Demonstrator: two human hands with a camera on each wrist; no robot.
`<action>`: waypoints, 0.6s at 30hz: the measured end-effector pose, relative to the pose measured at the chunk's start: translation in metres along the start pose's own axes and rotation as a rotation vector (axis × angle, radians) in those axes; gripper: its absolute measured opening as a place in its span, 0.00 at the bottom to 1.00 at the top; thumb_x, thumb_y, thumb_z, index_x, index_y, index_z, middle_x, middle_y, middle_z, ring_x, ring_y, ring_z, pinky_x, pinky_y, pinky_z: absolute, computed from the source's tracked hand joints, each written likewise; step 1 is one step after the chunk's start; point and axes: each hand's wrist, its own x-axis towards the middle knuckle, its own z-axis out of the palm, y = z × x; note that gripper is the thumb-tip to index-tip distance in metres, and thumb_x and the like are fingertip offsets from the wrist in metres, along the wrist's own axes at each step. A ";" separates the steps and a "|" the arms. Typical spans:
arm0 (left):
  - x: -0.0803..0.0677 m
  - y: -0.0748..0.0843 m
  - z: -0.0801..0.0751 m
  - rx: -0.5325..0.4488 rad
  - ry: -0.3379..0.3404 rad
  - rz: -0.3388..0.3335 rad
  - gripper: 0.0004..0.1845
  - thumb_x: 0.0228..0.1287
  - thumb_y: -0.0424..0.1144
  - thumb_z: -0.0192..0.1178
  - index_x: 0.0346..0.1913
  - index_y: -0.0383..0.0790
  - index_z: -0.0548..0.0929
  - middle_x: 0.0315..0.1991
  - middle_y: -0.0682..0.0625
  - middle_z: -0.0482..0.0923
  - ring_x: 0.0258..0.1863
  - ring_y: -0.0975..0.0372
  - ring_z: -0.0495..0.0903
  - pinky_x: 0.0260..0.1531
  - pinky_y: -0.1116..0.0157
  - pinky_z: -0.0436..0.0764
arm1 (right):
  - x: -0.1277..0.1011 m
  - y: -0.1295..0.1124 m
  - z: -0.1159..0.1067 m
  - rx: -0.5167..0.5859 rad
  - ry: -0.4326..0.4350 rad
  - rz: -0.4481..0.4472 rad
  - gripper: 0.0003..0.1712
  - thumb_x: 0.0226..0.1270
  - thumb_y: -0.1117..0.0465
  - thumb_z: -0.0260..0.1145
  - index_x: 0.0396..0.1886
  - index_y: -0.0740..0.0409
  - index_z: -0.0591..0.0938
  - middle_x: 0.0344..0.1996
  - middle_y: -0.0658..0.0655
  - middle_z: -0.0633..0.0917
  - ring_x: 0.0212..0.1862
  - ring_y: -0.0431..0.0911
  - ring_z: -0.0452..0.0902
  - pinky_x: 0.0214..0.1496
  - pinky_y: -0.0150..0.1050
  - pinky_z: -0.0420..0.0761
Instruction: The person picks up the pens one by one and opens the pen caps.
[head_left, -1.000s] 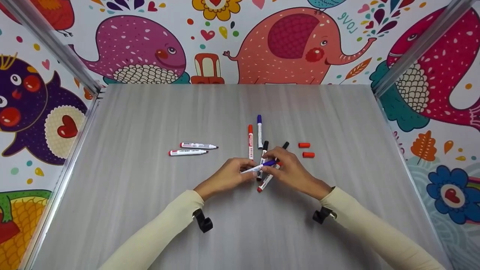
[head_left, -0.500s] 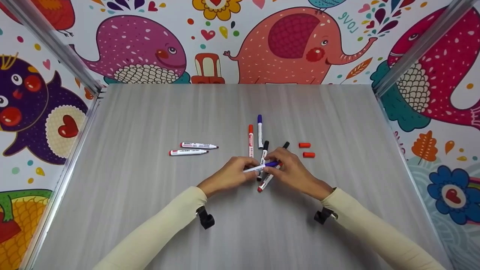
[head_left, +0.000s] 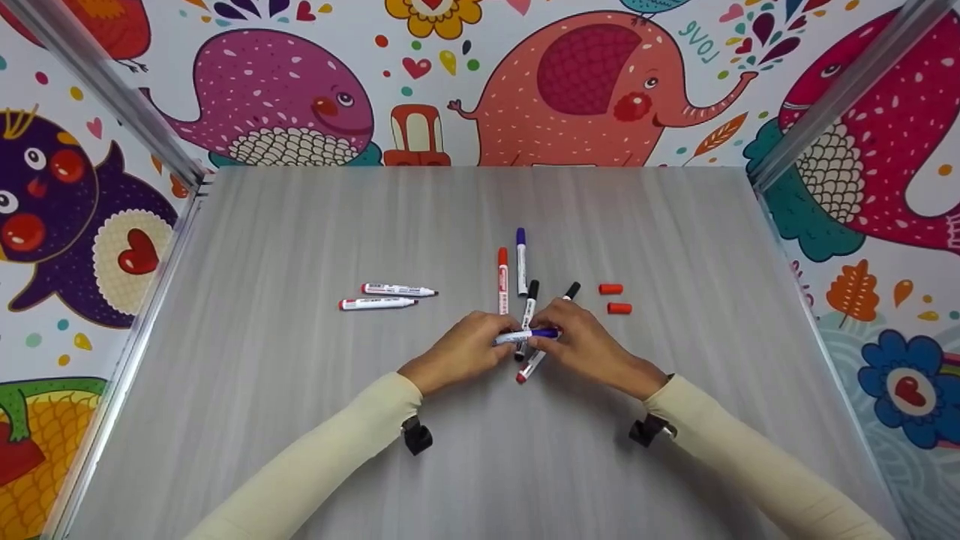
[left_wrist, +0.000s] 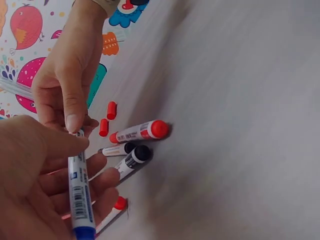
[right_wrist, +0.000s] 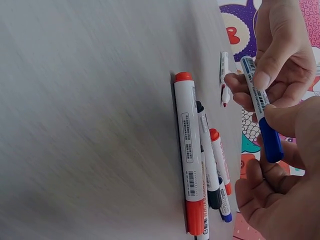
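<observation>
Blue-capped marker (head_left: pixel 528 334): held level between the two hands, just above the tabletop (head_left: pixel 300 420), over the loose cluster of markers.
Left hand (head_left: pixel 469 349): fingers and thumb pinch the white barrel end of the blue-capped marker.
Right hand (head_left: pixel 581 341): fingertips grip the blue cap end of the same marker.
Black-capped markers (head_left: pixel 531 296): lie on the tabletop just beyond the hands, partly under them.
Red caps (head_left: pixel 615 298): two, loose, near the right hand.
Uncapped markers (head_left: pixel 386 297): two, well apart to the left.
</observation>
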 end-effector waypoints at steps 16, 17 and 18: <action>0.004 0.004 0.002 0.208 0.052 0.112 0.04 0.76 0.33 0.70 0.48 0.41 0.91 0.40 0.50 0.90 0.35 0.62 0.81 0.39 0.54 0.84 | 0.005 -0.004 -0.012 -0.019 -0.119 -0.020 0.07 0.79 0.61 0.74 0.51 0.55 0.92 0.43 0.49 0.87 0.44 0.44 0.79 0.47 0.42 0.82; 0.004 0.005 0.002 0.214 0.048 0.121 0.05 0.76 0.33 0.70 0.49 0.41 0.91 0.41 0.51 0.91 0.36 0.62 0.82 0.40 0.55 0.85 | 0.005 -0.004 -0.013 -0.014 -0.128 -0.020 0.07 0.79 0.61 0.73 0.52 0.55 0.92 0.43 0.49 0.88 0.44 0.44 0.80 0.47 0.43 0.82; 0.004 0.005 0.001 0.217 0.045 0.130 0.05 0.77 0.33 0.70 0.50 0.41 0.91 0.42 0.51 0.91 0.37 0.61 0.83 0.41 0.55 0.85 | 0.005 -0.005 -0.014 -0.010 -0.137 -0.014 0.08 0.79 0.61 0.73 0.52 0.55 0.92 0.43 0.48 0.89 0.43 0.44 0.80 0.47 0.42 0.83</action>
